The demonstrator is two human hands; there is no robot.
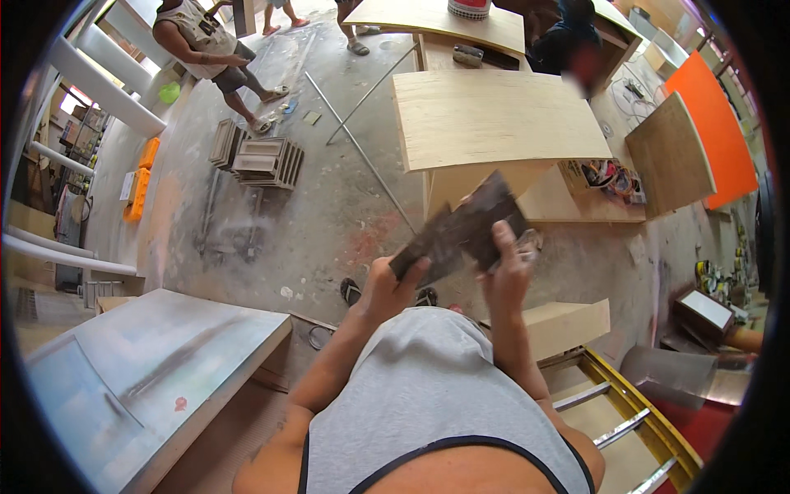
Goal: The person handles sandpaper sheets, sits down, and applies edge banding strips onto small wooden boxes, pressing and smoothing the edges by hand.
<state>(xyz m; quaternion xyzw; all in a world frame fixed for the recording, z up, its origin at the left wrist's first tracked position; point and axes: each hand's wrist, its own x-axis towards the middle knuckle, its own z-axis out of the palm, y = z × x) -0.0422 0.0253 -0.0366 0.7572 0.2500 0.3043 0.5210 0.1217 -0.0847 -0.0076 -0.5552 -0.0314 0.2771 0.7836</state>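
Observation:
In front of my chest, both hands grip dark, flat pieces that look like sandpaper. My left hand [388, 290] pinches the left dark sheet [436, 247] at its lower corner, thumb on top. The right dark sheet [492, 216] is held upright and tilted by my right hand [508, 270], with the thumb laid along its face. The sheets meet or overlap in the middle; I cannot tell whether they are one torn sheet or two. Something pale shows beside my right fingers, too blurred to name. Just beyond the sheets stands a plywood-topped cabinet [494, 115].
A painted panel [164, 370] lies at the lower left, and a yellow ladder [642, 412] at the lower right. Metal rods [354, 140] cross on the floor near stacked frames [267, 160]. An orange board [716, 132] leans at right. Other people stand or crouch at the back.

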